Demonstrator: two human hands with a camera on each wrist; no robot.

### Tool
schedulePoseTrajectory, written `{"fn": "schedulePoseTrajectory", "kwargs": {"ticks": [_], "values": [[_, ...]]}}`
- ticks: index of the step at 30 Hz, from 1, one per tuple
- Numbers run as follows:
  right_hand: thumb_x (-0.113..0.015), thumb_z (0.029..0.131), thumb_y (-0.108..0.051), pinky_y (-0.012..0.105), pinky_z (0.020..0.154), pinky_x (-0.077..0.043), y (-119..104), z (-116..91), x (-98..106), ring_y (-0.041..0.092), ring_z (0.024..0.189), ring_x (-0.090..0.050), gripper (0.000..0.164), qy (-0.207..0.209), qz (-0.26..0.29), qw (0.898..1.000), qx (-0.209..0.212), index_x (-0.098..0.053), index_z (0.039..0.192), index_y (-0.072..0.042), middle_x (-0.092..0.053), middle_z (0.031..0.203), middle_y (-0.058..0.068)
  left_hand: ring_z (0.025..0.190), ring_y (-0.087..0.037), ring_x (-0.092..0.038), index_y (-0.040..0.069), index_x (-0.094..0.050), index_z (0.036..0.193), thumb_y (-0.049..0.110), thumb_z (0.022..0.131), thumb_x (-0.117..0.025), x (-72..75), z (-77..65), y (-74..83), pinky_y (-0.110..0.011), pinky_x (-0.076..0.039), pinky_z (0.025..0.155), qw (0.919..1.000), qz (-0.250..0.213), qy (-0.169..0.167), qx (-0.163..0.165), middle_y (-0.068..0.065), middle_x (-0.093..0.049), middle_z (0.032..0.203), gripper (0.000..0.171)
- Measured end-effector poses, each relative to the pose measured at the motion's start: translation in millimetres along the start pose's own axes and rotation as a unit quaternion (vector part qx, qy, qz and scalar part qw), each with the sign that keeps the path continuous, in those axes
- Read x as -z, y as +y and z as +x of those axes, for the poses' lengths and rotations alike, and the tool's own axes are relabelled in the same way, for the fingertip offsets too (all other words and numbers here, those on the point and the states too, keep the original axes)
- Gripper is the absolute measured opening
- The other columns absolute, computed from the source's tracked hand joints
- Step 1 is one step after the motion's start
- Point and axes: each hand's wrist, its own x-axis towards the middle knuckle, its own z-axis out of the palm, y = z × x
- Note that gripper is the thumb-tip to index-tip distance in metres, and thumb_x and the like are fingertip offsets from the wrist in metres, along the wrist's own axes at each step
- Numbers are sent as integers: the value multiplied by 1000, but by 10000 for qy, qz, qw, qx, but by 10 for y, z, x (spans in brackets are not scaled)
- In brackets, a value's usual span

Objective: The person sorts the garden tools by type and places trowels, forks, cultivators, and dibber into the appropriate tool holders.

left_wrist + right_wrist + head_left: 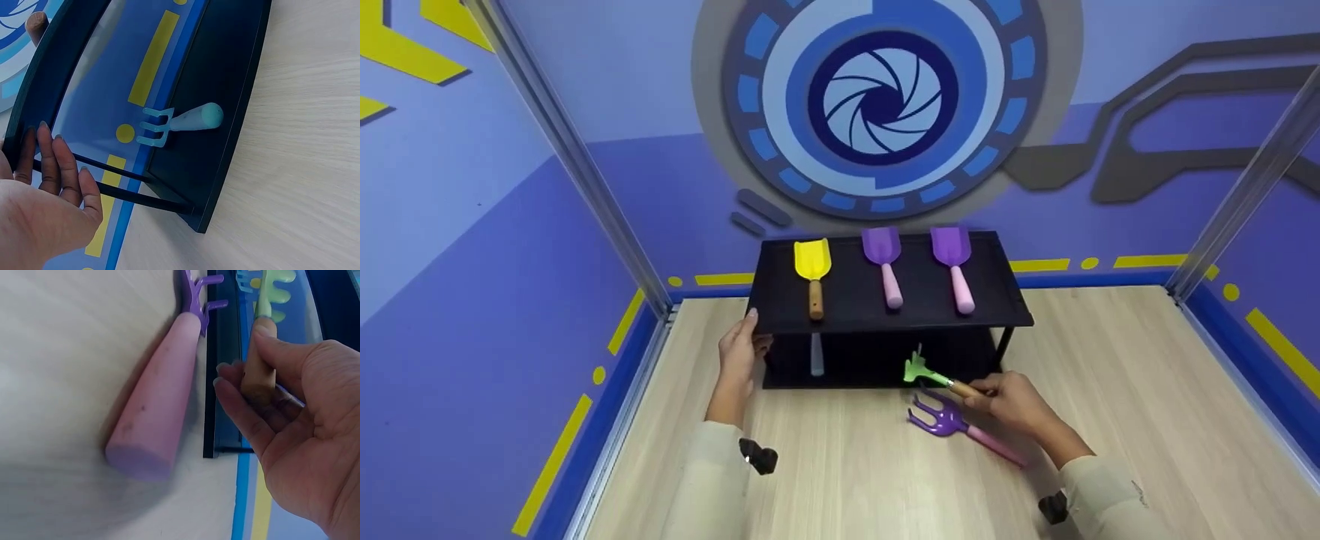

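Observation:
My right hand (1014, 401) grips the wooden handle of a small green garden rake (919, 368). The green head points left, close in front of the lower tier of a two-tier black shelf (847, 321). Beneath that hand, a purple garden fork (947, 417) with a pink handle lies on the table. At the shelf's front left corner, my left hand (739, 352) holds the upper tier's edge, thumb on top and fingers below. A light blue hand fork (194, 118) rests on the lower tier; its tines are hidden under the upper tier in the head view.
On the upper tier lie a yellow scoop (813, 260) with a wooden handle and two purple scoops, one in the middle (882, 246) and another purple scoop (952, 246) at right. Behind the shelf stands a patterned blue wall (660, 202). Wood-grained table (840, 480) surrounds the shelf's base.

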Motion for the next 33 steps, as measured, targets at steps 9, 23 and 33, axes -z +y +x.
{"fn": "schedulePoseTrajectory", "kwargs": {"ticks": [9, 23, 33], "values": [[-86, 89, -17, 24, 64, -45, -116, 23, -105, 12, 74, -55, 17, 483, -342, 9980, -215, -84, 104, -7, -73, 85, 2, 101, -20, -65, 12, -69, 108, 49, 110, -55, -40, -35, -7, -42, -48, 108, 9999, -87, 34, -140, -2, -68, 99, 39], [-85, 89, -18, 27, 67, -49, -279, 129, -296, 13, 71, -59, 10, 608, -226, 9959, -637, -85, 96, -10, -73, 79, -2, 96, -19, -67, 12, -71, 108, 46, 110, -57, -18, -9, -45, -47, -49, 110, 9995, -158, 57, -257, 2, -69, 90, 37], [-84, 90, -19, 26, 58, -48, -447, 214, -351, 12, 62, -61, 5, 501, -226, 9930, -1044, -84, 88, -14, -76, 75, -2, 99, -20, -67, 6, -69, 124, 43, 112, -55, -10, -47, -6, -50, -46, 116, 9997, -147, -54, -197, 2, -69, 92, 41]]}}
